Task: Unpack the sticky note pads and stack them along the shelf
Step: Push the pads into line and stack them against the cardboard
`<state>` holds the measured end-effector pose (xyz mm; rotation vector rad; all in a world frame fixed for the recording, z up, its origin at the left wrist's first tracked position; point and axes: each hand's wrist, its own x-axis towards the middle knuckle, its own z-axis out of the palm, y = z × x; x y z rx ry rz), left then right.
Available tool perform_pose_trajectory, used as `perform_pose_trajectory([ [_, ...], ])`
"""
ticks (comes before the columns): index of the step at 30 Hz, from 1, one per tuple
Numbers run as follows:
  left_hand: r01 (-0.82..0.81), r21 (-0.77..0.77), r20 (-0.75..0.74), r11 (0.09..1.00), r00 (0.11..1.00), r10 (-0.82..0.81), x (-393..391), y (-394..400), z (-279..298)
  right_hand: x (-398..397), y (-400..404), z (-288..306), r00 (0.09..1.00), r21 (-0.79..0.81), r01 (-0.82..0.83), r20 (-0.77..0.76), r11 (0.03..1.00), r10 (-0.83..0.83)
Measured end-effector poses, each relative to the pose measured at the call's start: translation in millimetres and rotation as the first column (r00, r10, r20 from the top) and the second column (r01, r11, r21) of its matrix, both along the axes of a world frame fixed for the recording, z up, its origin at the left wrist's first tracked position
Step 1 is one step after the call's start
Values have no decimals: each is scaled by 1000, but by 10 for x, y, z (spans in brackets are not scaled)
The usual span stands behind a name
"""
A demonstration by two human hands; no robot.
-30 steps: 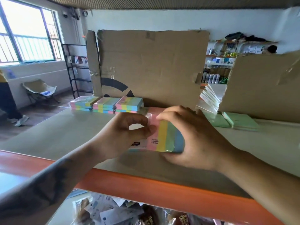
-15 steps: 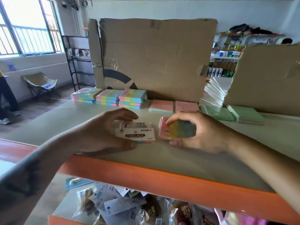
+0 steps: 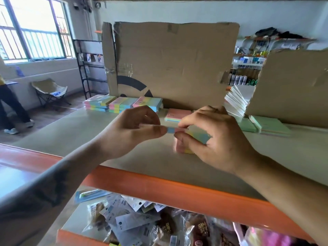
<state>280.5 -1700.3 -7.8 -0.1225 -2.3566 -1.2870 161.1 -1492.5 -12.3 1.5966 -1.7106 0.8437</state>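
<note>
My left hand [image 3: 134, 129] and my right hand [image 3: 214, 139] meet above the grey shelf board [image 3: 74, 132]. Together they pinch a thin sticky note pad [image 3: 171, 130], seen edge-on with blue and pink showing. Just below it, a thicker pastel striped pad [image 3: 197, 137] sits between my right thumb and fingers, partly hidden by them. Three stacks of striped pads [image 3: 122, 103] line the back left of the shelf. Pink pads [image 3: 177, 114] lie right of them, and green pads [image 3: 271, 125] lie further right.
A large cardboard sheet [image 3: 168, 64] and a second one [image 3: 292, 86] stand at the shelf's back, with fanned white pads [image 3: 236, 102] between them. The orange shelf rail [image 3: 159, 189] runs in front. Plastic packets [image 3: 142, 226] fill the lower shelf. A person [image 3: 10, 107] stands far left.
My hands had moved apart on the shelf, the left with a white labelled sleeve and the right with the striped pad. They have since lifted and come together again.
</note>
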Motion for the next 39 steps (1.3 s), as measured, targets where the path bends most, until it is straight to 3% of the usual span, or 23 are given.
perform_pose_trajectory([
  [3, 43, 50, -9, 998, 999, -43, 6, 8, -17, 11, 26, 3, 1000, -63, 26, 10, 998, -25],
  [8, 30, 122, -61, 992, 998, -23, 13, -85, -109, 30, 4, 0, 981, -86, 29, 195, 996, -11],
  [14, 30, 246, -66, 969, 998, -15, 12, -63, -86, 33, -12, -29, 974, 106, 221, 17, 969, -224],
  [20, 47, 308, 5, 950, 999, -52, 53, -69, -94, 77, -35, -31, 962, 103, 275, -36, 956, -272],
  [24, -10, 212, -54, 977, 998, 22, 87, -54, -82, 78, -15, -35, 957, 212, 273, 36, 938, -287],
  [27, -150, -175, -149, 973, 981, 125, 200, -74, -60, 88, -4, -40, 956, 311, 236, 96, 921, -277],
  [30, -137, -426, -54, 894, 990, 127, 287, -66, 1, 98, -21, -39, 947, 358, 174, 195, 917, -255],
  [35, -187, -567, 13, 802, 972, 236, 314, -180, 172, 157, -139, 125, 931, 449, 97, 275, 888, -240],
  [39, -222, -564, 64, 795, 949, 310, 352, -460, 242, 212, -401, 211, 924, 510, 116, 259, 852, -281],
])
